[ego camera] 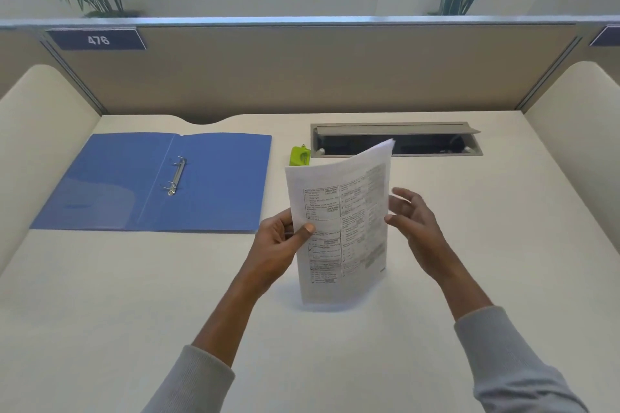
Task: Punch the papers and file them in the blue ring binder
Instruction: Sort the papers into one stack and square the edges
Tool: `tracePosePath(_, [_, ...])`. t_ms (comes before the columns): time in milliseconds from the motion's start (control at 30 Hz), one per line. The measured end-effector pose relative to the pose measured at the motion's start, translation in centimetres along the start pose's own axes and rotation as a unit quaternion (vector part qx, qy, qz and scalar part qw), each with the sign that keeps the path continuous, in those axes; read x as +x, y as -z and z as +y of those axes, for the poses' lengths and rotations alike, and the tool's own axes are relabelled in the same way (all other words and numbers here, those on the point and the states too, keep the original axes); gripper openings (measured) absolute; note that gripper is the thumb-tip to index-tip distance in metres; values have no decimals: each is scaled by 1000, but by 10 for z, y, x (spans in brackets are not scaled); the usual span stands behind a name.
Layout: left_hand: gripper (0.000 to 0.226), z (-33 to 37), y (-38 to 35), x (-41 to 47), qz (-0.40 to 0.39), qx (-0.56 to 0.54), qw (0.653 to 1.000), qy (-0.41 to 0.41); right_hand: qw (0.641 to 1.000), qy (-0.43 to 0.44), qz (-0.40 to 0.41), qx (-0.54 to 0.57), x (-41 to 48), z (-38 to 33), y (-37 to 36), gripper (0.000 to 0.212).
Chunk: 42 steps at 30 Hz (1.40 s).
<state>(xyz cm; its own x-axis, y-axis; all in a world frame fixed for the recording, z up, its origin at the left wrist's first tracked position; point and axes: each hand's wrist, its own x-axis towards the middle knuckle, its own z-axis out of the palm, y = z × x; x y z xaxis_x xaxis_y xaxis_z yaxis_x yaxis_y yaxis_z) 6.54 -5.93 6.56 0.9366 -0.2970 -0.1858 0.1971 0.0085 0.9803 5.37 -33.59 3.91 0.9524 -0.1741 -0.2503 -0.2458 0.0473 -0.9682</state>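
A stack of printed papers [345, 228] stands upright on its lower edge on the desk, bowed slightly. My left hand [281, 241] pinches its left edge, thumb on the front. My right hand [412, 221] hovers just beside the right edge with fingers spread, seemingly apart from the sheets. The blue ring binder [214, 184] lies open flat at the left, its metal rings [177, 176] showing in the middle. A small green hole punch [299, 155] sits behind the papers, partly hidden by their top corner.
A grey cable hatch [396, 139] with its lid raised is set into the desk [134, 295] at the back right. Beige partition walls close the desk at the back and both sides. A sign reading 476 [97, 40] hangs top left.
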Motion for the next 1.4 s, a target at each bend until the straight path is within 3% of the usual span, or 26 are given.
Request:
tracePosePath(167, [24,-3,1,0,33,17,999,-21,999,40,19,9,-12,1,-5,24])
tracePosePath(367, [22,-6,0,2,110,21,992,-66,991,108,81,7,-27,0,-13,9])
tracePosePath(767, [24,-38,-20,-2,161,40,983,-79,988,111,106,-1,-42,25,-22,26])
tracePosePath(1400, [14,-55,-14,-1,157,127,975,-94,989,104,95,-33,-39,31,-17,29])
